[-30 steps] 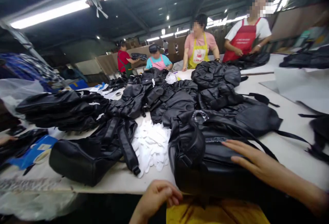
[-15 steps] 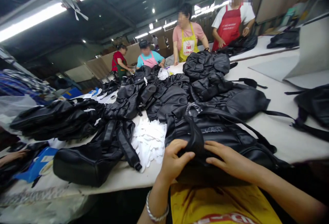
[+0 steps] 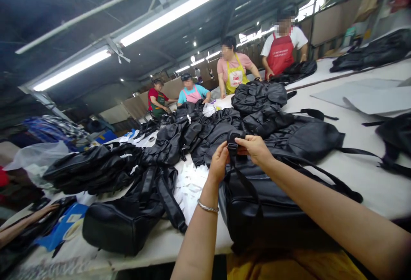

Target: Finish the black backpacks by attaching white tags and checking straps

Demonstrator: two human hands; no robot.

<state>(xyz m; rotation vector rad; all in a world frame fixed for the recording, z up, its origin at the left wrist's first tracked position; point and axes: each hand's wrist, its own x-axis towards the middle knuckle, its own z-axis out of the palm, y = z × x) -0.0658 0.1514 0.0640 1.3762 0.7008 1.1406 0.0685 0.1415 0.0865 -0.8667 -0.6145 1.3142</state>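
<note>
A black leather backpack (image 3: 272,203) lies at the near edge of the white table (image 3: 369,181), right in front of me. Both hands are raised over it and pinch its top handle strap (image 3: 233,146). My left hand (image 3: 219,162), with a silver bracelet on the wrist, grips the strap from the left. My right hand (image 3: 256,148) grips it from the right. A thin strap hangs from the handle down to the bag.
Another black backpack (image 3: 128,220) lies to the left, with white cut pieces (image 3: 192,181) between the two. Heaps of black bags (image 3: 224,117) fill the middle of the table. Several people in aprons (image 3: 234,72) work at the far side. Someone's hand (image 3: 35,215) reaches in at the left.
Both hands rose from the near end of the backpack and now hold its top handle strap up. The camera has tilted up and shifted.
</note>
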